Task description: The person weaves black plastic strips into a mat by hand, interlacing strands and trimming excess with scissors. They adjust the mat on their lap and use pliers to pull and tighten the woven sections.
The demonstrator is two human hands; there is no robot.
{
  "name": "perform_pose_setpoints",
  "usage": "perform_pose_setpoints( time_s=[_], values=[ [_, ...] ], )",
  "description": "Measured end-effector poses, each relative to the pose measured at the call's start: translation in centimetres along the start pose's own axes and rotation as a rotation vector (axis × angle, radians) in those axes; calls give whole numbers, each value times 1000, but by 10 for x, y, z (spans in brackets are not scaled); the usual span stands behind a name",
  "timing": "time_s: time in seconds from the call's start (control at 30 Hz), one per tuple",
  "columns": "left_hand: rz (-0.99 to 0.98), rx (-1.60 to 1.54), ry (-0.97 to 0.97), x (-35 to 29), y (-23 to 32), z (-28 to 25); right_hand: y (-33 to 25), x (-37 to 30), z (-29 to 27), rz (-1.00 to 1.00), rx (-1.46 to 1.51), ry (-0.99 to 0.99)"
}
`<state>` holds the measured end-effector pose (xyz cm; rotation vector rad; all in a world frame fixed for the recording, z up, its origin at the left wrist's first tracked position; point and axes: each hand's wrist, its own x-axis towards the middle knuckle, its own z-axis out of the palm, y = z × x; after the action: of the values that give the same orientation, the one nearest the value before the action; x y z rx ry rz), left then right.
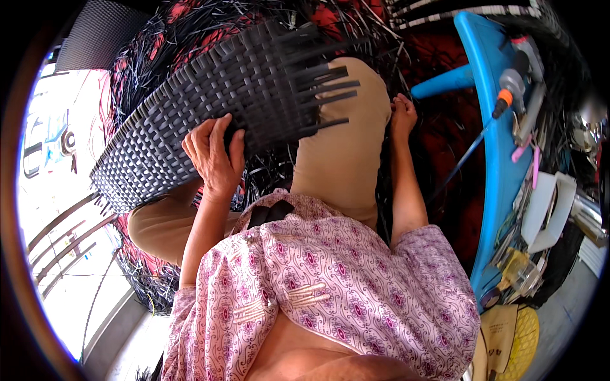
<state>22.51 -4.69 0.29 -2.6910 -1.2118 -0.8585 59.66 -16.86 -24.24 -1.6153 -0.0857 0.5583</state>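
A dark grey woven panel [190, 101] of flat plastic strips lies tilted across my lap. Loose strip ends stick out at its right, over my bent knee. My left hand [216, 152] rests on the panel's near edge, its fingers bent against the weave and the thumb close to the index finger. Beyond the right side of the knee, my right hand [403, 117] is low, with its fingers curled together. What it holds, if anything, is too small to make out. Blur softens the panel's right end.
A blue plastic stool [480, 120] stands at right, bearing a power tool [511, 82] with a long thin bit. Beside it are a white plastic container [549, 213] and assorted tools. Black strip scraps [171, 38] cover the red floor covering. Another woven piece [101, 32] stands at far left.
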Motion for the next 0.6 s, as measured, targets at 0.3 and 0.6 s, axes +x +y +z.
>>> perform_pose_setpoints(
  time_s=[0.3,0.6],
  values=[
    [-22,-8,-30,4,4,4,42,50,18,120,-37,137],
    [-21,7,-59,11,3,3,110,83,26,-99,-198,-162]
  ],
)
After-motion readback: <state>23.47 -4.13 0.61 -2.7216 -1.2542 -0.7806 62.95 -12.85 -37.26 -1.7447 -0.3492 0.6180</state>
